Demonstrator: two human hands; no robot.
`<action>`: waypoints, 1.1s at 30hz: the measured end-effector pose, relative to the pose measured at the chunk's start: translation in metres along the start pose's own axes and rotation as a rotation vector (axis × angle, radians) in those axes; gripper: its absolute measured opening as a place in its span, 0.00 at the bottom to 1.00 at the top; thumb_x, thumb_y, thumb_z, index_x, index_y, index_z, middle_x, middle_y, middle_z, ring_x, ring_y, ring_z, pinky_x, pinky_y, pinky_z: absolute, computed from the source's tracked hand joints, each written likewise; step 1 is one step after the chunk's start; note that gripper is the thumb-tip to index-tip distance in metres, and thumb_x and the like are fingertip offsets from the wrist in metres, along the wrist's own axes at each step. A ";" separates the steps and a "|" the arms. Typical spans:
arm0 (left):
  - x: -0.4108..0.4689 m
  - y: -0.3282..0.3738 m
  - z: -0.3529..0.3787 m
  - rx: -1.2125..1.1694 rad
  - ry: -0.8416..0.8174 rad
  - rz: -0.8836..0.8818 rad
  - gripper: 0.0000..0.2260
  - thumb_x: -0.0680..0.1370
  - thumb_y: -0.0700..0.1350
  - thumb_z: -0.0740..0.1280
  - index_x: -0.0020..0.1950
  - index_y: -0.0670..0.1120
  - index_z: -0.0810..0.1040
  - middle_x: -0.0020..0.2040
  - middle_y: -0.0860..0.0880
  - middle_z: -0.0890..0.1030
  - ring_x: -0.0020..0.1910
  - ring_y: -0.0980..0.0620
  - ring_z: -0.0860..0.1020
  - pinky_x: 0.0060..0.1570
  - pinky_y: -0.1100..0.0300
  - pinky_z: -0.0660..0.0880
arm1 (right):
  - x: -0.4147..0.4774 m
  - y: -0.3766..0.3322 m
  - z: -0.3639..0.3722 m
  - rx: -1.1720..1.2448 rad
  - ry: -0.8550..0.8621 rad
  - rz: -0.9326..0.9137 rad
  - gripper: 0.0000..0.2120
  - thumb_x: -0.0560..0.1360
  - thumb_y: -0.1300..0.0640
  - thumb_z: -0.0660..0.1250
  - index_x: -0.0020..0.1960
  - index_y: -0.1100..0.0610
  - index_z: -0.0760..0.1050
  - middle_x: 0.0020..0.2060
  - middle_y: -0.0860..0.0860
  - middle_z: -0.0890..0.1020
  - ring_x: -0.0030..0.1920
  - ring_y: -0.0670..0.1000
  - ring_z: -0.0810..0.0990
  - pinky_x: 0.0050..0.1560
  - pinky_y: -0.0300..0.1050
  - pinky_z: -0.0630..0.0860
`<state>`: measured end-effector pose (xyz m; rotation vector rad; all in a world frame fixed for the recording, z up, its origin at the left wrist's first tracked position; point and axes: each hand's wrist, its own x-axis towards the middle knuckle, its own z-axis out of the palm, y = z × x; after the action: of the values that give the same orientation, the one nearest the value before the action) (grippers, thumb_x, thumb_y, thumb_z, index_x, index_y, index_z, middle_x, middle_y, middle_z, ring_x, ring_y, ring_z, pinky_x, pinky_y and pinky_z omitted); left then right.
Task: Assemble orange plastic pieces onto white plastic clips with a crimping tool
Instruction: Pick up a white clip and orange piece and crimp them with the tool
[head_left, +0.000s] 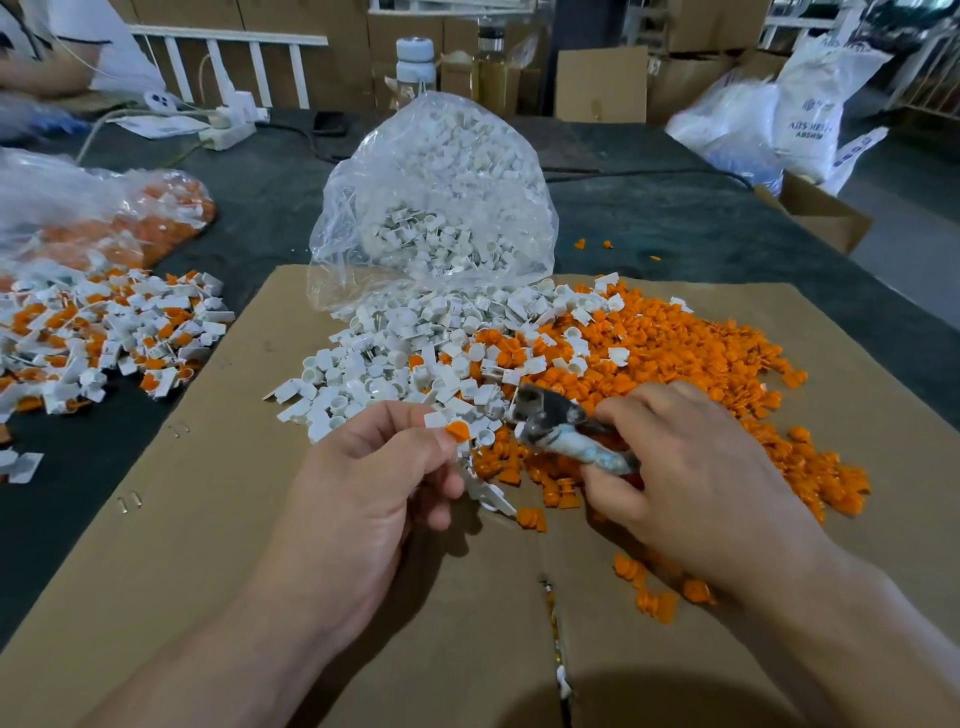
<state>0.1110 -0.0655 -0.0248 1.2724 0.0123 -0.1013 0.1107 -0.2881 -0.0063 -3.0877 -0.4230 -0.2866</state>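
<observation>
Cardboard sheet (208, 519) covers the near tabletop: brown, flat, metal staples (130, 501) along its left side and a seam running down the middle.

Left grip (374, 483): thumb and forefinger pinching an orange piece (458, 430) against a white clip (435, 419), held above the cardboard just left of the tool head.

Right grip (691, 467): fingers wrapped round the handle of the crimping tool (550, 415). Worn grey metal head points toward the left grip, handle looks scuffed and pale. Can't tell how its jaws stand.

Behind the hands, two loose heaps on the cardboard, touching and mixed at the border: white clips (395, 364) on the left, orange pieces (675, 353) on the right, small ridged plastic caps.

Clear plastic bag (436, 197), crinkled, stands behind them, mouth spilling white clips onto the heap.

Tabletop (270, 208) is dark and matte, felt-like. On its left: heap of assembled white-and-orange parts (104, 327), second clear bag (130, 218) of the same behind it.

Far edge: white power strip (228, 132), pale capped bottle (414, 62), white sack (810, 119) printed "ABS", remaining print too blurred to read. Open cardboard box (821, 213) below the sack.
</observation>
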 end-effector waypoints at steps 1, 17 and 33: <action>0.000 0.000 0.000 -0.004 0.012 0.004 0.07 0.67 0.40 0.70 0.31 0.50 0.79 0.30 0.46 0.77 0.29 0.53 0.75 0.24 0.63 0.71 | -0.001 0.000 -0.002 0.037 0.071 0.009 0.22 0.74 0.44 0.59 0.59 0.57 0.77 0.45 0.51 0.76 0.47 0.53 0.72 0.46 0.51 0.75; -0.005 0.000 0.011 -0.239 -0.136 0.046 0.01 0.68 0.40 0.73 0.39 0.44 0.82 0.35 0.39 0.81 0.30 0.49 0.80 0.30 0.59 0.79 | -0.016 -0.021 -0.026 0.201 0.087 -0.140 0.19 0.68 0.47 0.58 0.51 0.55 0.80 0.41 0.48 0.80 0.42 0.51 0.77 0.33 0.47 0.77; 0.001 -0.008 0.006 -0.093 -0.080 0.097 0.02 0.70 0.40 0.73 0.39 0.46 0.82 0.37 0.39 0.82 0.33 0.48 0.80 0.33 0.59 0.80 | -0.016 -0.021 -0.027 0.250 0.009 -0.106 0.25 0.72 0.43 0.53 0.61 0.53 0.77 0.47 0.46 0.81 0.48 0.50 0.77 0.44 0.49 0.78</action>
<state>0.1110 -0.0736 -0.0308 1.1728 -0.1123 -0.0678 0.0850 -0.2729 0.0170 -2.8246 -0.5757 -0.2298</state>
